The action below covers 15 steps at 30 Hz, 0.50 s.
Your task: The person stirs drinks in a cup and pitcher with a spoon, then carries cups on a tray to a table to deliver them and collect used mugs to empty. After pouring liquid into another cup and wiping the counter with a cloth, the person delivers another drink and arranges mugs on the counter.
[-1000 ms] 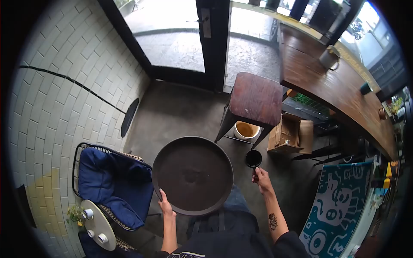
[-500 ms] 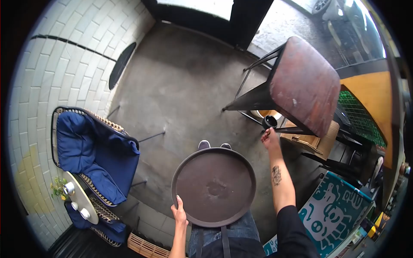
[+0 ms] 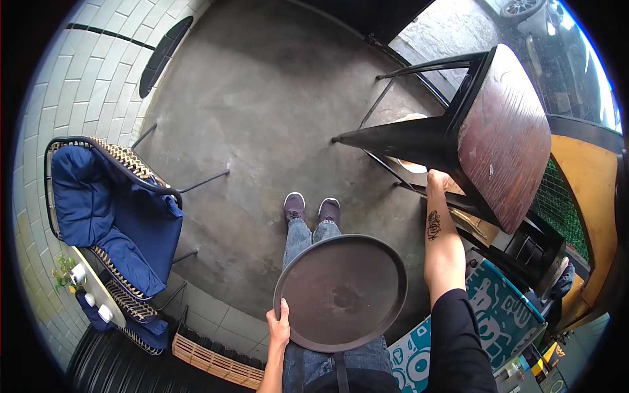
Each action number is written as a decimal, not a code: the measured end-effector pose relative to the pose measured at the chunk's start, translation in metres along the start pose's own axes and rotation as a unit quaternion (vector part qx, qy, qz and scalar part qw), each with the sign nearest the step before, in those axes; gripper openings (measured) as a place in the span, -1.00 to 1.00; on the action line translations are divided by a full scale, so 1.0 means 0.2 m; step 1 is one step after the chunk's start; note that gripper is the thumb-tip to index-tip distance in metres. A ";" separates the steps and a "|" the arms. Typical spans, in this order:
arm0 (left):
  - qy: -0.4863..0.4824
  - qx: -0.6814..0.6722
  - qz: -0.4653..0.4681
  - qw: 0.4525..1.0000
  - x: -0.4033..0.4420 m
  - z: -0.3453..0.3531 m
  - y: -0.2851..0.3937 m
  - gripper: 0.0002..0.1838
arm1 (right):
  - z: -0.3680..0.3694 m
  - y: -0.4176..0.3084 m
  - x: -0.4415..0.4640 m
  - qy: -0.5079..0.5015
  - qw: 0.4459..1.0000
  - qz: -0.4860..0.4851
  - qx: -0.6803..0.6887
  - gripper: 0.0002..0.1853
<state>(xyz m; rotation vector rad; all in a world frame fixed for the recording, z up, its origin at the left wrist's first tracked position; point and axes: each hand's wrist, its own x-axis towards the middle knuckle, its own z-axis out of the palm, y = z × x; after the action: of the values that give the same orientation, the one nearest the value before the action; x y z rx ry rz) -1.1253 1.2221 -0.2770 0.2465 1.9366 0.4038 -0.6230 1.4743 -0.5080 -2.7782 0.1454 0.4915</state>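
My left hand (image 3: 280, 326) grips the left rim of a round dark brown serving tray (image 3: 341, 295), thumb on top. The tray lies roughly level in front of my lap and nothing rests on it. My right arm stretches forward to the right. My right hand (image 3: 439, 177) is beside and partly behind the black metal leg of a stool (image 3: 503, 141) with a worn reddish-brown wooden seat. Its fingers are hidden there, so what they hold does not show. Near that hand, a round whitish object (image 3: 411, 166) shows partly behind the stool leg.
A woven chair with blue cushions (image 3: 108, 203) stands at the left, near a small table (image 3: 98, 291) with white cups and a plant. A cardboard box (image 3: 475, 223) sits beneath the stool. A teal patterned panel (image 3: 495, 314) is at the lower right. A slatted wooden piece (image 3: 216, 360) lies low left.
My right hand has moved forward behind the stool leg, and the black cup it held is out of sight. The view has shifted, bringing both shoes fully into sight. My left hand keeps the tray.
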 end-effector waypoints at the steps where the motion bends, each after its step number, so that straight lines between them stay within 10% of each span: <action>1: -0.010 0.007 0.002 1.000 -0.02 0.02 0.05 -0.43 | 0.00 0.01 0.02 0.030 0.997 -0.043 -0.060 -0.44; 15: -0.048 -0.026 0.020 0.998 0.00 -0.04 0.13 -0.54 | -0.31 -0.06 -0.11 0.024 0.898 -0.317 -0.305 -0.58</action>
<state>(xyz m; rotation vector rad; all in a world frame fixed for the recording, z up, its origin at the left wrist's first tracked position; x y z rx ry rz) -1.1333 1.2455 -0.2643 0.2681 1.8265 0.4597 -0.6223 1.4677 -0.4419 -3.1609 -1.0460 0.3246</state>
